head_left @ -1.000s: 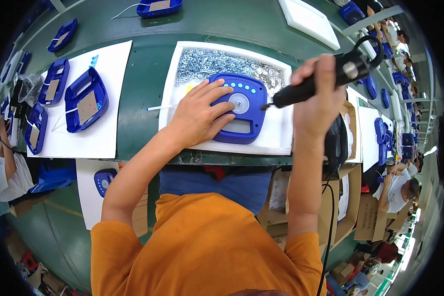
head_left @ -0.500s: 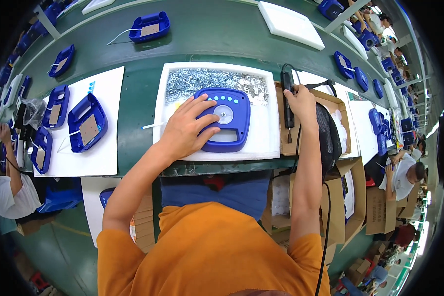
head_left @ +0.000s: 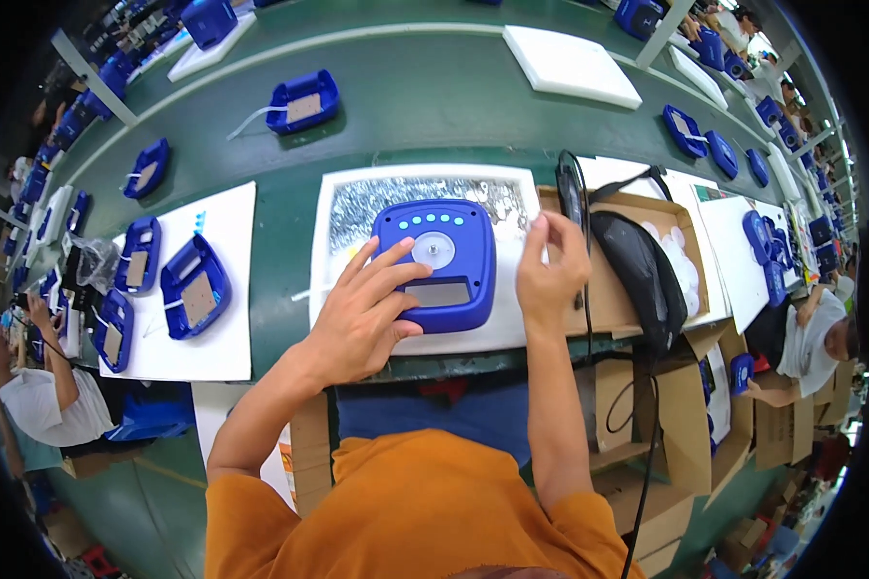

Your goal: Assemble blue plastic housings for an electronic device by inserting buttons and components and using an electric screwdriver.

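Note:
A blue plastic housing [head_left: 473,280] lies face up on the white foam tray [head_left: 323,236], with a clear round disc [head_left: 438,253], a row of pale dots and a rectangular window. My left hand [head_left: 357,314] rests on its left side, fingers apart and fairly flat, thumb by the lower edge. A small metal piece shows at the disc's centre. My right hand [head_left: 553,265] is raised over the tray's right edge, thumb and fingertips pinched together; anything between them is too small to make out. Just beyond it, a black electric screwdriver [head_left: 571,193] lies along the cardboard box, apart from the hand.
Loose metal nuts [head_left: 357,207] fill the tray's far part. To the right, a cardboard box [head_left: 613,314] holds a black mesh pouch [head_left: 632,265] and white round pieces. More blue housings [head_left: 198,289] sit on a white board at left. Co-workers sit on both sides.
My right hand has let go of the screwdriver and moved left toward the tray, fingers now pinched. My left hand has slid down the housing's left side. The whole view has shifted slightly.

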### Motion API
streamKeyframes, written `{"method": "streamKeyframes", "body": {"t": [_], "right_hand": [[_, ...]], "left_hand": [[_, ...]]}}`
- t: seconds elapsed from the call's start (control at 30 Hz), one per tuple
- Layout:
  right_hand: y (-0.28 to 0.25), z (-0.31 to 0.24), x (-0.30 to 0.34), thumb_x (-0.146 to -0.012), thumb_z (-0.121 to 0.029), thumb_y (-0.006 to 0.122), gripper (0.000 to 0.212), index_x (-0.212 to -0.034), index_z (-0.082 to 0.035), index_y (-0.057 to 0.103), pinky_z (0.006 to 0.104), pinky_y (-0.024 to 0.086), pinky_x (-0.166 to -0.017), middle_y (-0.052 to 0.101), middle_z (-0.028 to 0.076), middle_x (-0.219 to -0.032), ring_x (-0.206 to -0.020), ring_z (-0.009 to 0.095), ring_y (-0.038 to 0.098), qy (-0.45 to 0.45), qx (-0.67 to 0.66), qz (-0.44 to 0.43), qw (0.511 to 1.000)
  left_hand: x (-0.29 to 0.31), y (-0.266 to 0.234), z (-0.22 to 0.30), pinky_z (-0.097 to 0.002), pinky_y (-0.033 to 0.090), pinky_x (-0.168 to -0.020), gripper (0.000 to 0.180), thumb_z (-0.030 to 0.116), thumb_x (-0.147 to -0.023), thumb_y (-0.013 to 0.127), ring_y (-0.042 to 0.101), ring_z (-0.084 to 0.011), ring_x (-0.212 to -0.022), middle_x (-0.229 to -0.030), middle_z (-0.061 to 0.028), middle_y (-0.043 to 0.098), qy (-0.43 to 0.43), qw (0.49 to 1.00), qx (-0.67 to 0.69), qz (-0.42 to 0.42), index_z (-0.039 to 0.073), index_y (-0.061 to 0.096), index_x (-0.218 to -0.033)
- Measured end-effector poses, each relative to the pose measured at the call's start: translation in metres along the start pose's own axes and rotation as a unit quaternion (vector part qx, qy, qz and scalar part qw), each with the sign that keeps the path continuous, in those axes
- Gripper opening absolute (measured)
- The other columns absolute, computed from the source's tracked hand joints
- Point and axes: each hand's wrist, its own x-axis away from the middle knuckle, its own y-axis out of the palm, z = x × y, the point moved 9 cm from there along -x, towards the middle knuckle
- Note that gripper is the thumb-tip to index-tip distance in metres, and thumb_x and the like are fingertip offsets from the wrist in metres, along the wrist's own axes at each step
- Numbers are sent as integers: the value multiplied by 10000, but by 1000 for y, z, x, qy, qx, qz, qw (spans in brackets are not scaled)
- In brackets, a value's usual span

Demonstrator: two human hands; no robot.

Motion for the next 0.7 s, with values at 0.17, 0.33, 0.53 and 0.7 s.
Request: {"method": "streamKeyframes", "body": {"t": [0.17,0.33,0.53,0.7], "right_hand": [[6,-6,7,-996,2,780,38,-991,16,745,398,611,-690,755,141,-875,-753,310,763,-51,-5,-24,998],[9,-10,15,-971,0,798,54,-987,10,747,399,620,-673,763,153,-879,-750,318,781,-88,-14,-36,995],[13,-11,20,-958,-2,810,60,-985,-17,759,389,613,-651,775,135,-867,-718,294,776,-84,-9,-86,993],[38,-26,24,-936,-12,831,82,-982,-34,767,401,599,-657,760,126,-853,-733,300,771,-94,-51,-128,986]], "left_hand": [[-46,-28,-31,-656,347,-1365,239,174,-952,874,544,-422,-1602,-1480,-138,710,28,997,4,72,41,743,-1100],[-146,14,-137,-619,352,-1368,260,230,-1025,827,537,-378,-1612,-1576,-147,675,40,990,-82,110,47,762,-1197],[-193,32,-287,-634,294,-1385,574,314,-1065,771,452,-430,-1664,-1759,-192,528,-235,919,-310,60,80,650,-1576],[-74,-25,-382,-754,264,-1350,601,186,-1012,722,620,-414,-1505,-1542,-222,706,-371,767,-518,77,82,637,-1597]]}}
